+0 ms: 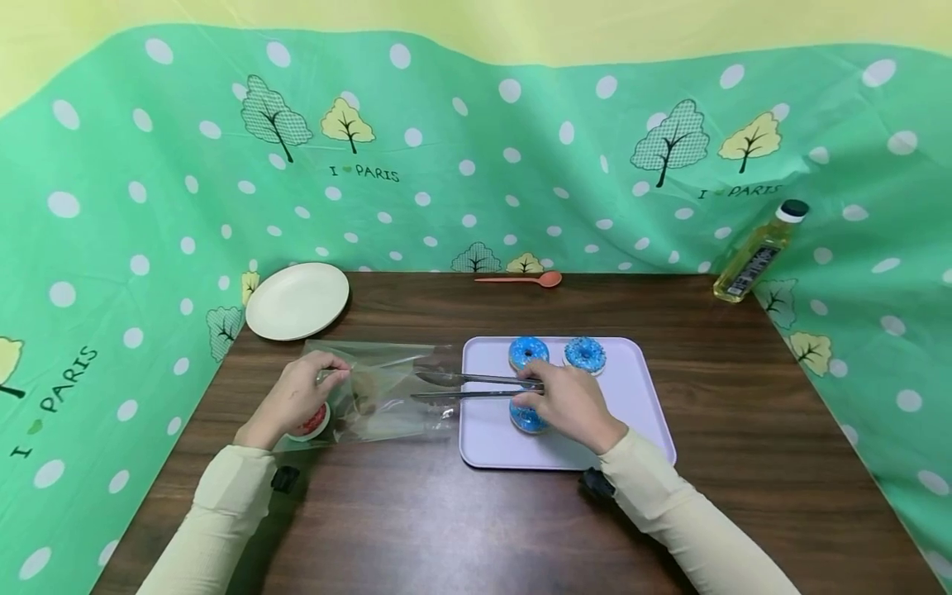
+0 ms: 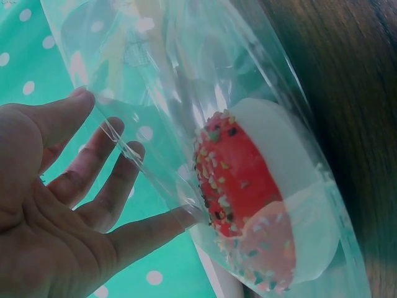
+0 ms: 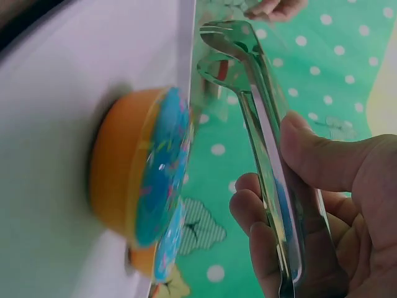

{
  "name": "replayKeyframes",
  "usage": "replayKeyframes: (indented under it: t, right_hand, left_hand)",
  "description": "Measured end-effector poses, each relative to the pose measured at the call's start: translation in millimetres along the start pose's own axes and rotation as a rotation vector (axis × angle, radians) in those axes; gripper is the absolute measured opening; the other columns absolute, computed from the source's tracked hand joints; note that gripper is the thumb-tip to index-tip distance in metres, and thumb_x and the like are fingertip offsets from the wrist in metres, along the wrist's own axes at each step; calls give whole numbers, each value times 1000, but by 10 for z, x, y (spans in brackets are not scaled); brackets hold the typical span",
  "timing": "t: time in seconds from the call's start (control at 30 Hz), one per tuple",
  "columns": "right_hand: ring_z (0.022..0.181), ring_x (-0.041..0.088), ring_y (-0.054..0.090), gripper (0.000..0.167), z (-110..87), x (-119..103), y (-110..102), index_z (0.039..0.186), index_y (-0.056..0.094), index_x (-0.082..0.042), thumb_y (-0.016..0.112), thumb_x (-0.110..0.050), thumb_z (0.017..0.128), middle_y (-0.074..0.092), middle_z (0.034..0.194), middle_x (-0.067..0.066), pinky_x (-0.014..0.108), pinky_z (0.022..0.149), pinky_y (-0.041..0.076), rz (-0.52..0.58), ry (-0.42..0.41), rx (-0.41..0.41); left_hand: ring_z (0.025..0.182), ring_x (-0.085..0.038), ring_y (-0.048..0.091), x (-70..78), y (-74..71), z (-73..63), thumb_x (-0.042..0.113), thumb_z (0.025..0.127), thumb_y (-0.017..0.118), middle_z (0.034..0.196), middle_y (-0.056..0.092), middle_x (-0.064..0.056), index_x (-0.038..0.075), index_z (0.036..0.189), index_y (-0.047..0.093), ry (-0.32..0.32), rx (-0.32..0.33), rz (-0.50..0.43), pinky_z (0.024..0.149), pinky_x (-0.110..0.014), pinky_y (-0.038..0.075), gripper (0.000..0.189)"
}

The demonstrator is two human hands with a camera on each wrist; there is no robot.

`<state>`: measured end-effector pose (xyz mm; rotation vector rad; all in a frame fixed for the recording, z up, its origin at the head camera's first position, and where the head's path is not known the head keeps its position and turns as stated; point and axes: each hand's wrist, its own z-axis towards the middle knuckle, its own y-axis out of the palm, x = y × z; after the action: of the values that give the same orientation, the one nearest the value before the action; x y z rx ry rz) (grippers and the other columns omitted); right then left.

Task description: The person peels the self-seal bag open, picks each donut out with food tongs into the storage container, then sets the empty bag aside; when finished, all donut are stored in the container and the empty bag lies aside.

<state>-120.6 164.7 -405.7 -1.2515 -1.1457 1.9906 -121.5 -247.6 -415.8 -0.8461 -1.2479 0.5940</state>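
Observation:
My left hand (image 1: 297, 397) pinches the edge of a clear plastic bag (image 1: 405, 421) on the table's left side. A red-iced doughnut with sprinkles (image 2: 239, 180) shows through the film close to its fingertips. A brownish round shape blurs through the middle of the bag. My right hand (image 1: 568, 403) grips metal tongs (image 3: 267, 143) over the lilac tray (image 1: 487, 446). The tongs' arms stand apart, their tips pointing left over the bag with nothing between them. Blue-iced doughnuts (image 1: 584, 354) sit on the tray, one (image 1: 526, 419) partly covered by my right hand.
A cream plate (image 1: 297, 302) lies at the back left, close behind the bag. An orange spoon (image 1: 549, 279) lies along the back edge. In the back right corner stands an oil bottle (image 1: 759, 254). Patterned green cloth (image 1: 461, 165) hangs behind the wooden table (image 1: 416, 529).

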Motion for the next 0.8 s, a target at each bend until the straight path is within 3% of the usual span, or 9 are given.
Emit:
replayKeyframes:
  t: [0.27, 0.53, 0.8]
  right_hand:
    - [61, 10, 59, 29, 218, -204, 148, 102, 73, -14, 86, -31, 82, 71, 80, -2, 31, 51, 45, 10, -57, -38]
    - [52, 7, 50, 30, 384, -348, 259, 104, 73, -13, 84, -32, 84, 66, 71, -6, 30, 45, 39, 31, -87, -62]
    - [62, 12, 62, 33, 512, -446, 368, 106, 73, -14, 83, -35, 83, 74, 86, 1, 31, 49, 43, 31, -112, -96]
  left_hand:
    - [101, -31, 64, 0, -17, 8, 12, 100, 64, 109, 66, -12, 6, 106, 72, 4, 7, 3, 86, -51, 51, 12]
    - [101, -31, 63, 14, -29, 20, 12, 101, 64, 109, 66, -12, 5, 107, 72, 9, -1, 7, 87, -51, 51, 13]
    - [103, -32, 63, 15, -40, 28, 14, 101, 63, 111, 66, -12, 5, 108, 72, 6, -7, 0, 89, -52, 50, 14]
